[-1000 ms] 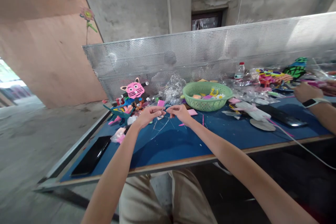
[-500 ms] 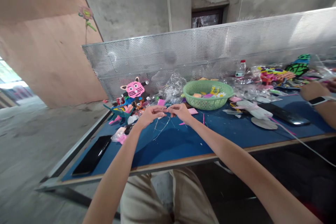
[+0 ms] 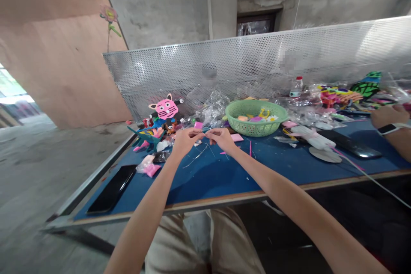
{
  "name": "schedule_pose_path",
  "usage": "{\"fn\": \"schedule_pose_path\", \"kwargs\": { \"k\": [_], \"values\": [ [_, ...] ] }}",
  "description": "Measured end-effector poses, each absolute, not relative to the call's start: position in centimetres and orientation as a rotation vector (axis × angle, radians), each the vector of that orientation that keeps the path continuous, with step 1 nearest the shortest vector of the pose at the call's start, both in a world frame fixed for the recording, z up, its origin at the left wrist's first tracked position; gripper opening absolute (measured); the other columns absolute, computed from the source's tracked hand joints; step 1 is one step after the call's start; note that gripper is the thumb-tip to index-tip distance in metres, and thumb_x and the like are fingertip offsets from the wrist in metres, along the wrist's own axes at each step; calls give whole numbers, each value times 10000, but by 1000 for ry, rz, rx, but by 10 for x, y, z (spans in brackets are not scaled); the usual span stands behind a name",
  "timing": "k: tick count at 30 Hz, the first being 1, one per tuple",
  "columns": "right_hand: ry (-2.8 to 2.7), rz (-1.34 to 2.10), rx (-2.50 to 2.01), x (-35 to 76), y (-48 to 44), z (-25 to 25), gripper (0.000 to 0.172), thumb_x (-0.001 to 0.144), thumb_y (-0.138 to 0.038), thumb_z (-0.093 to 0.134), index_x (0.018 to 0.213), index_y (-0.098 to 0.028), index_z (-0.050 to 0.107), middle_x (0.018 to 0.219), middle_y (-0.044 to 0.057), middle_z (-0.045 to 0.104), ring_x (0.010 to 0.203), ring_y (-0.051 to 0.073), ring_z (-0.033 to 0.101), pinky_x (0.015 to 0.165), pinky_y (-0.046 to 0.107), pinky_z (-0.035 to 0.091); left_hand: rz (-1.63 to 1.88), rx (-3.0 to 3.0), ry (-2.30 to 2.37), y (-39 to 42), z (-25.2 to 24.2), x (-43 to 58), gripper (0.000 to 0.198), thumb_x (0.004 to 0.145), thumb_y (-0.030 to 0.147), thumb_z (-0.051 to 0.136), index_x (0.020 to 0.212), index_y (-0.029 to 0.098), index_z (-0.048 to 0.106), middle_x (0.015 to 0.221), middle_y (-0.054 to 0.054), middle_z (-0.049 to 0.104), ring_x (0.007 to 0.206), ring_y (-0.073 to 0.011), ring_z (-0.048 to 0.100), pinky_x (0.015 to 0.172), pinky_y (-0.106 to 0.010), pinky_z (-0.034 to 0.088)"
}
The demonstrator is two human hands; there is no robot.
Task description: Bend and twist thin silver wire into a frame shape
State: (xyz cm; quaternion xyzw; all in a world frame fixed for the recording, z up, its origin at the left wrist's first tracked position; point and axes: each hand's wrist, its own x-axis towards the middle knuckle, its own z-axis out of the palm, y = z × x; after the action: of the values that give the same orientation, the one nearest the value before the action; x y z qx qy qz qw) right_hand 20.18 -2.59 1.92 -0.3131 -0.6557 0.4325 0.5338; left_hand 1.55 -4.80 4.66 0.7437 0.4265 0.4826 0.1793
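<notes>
Over the blue tabletop, my left hand (image 3: 185, 139) and my right hand (image 3: 222, 138) meet fingertip to fingertip, each closed in a pinch. A thin pale wire (image 3: 196, 157) trails below the fingers; the part inside the pinch is too small to see clearly. Just behind the fingertips lies a small pink block (image 3: 198, 125). A flat pink piece (image 3: 236, 137) rests beside my right hand, with a narrow magenta strip (image 3: 250, 148) to its right. Pink material in a clear bag (image 3: 150, 168) lies left of my left forearm.
A green basket (image 3: 257, 130) with foam pieces stands behind my right hand. A pink cat-faced figure (image 3: 166, 109) is at the back left. One black phone (image 3: 112, 190) lies front left, another (image 3: 353, 143) at right, near a co-worker's hand (image 3: 390, 117). A perforated metal panel (image 3: 180, 66) borders the back.
The two hands stay pinched together, fingertips closer. The hanging wire has swung left and lower. The view has shifted slightly, and the co-worker's hand has moved a little.
</notes>
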Motion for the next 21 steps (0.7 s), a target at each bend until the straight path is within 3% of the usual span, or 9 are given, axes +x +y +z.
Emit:
{"fn": "schedule_pose_path", "kwargs": {
  "k": [8, 14, 21],
  "values": [
    [-1572, 942, -776, 199, -23, 14, 330, 755, -494, 713, 818, -175, 770, 510, -14, 622, 437, 104, 462, 476, 239, 321, 1384, 2318, 1493, -42, 47, 24, 96, 840, 258, 658, 863, 206, 735, 715, -45, 734, 741, -249, 708, 791, -366, 515],
    [-1609, 854, -768, 203, -26, 21, 329, 784, -491, 702, 835, -173, 768, 516, -12, 620, 465, 117, 499, 521, 250, 368, 1236, 2135, 1234, -44, 51, 13, 312, 800, 454, 702, 911, 173, 781, 886, -70, 774, 823, -256, 706, 759, -343, 540],
    [-1721, 689, -655, 211, -41, 38, 304, 840, -481, 667, 850, -193, 764, 553, -1, 628, 545, 147, 572, 639, 288, 456, 974, 1993, 865, -58, 64, -2, 427, 824, 543, 668, 1054, 202, 782, 1081, -71, 755, 1099, -280, 652, 987, -384, 491]
  ]
}}
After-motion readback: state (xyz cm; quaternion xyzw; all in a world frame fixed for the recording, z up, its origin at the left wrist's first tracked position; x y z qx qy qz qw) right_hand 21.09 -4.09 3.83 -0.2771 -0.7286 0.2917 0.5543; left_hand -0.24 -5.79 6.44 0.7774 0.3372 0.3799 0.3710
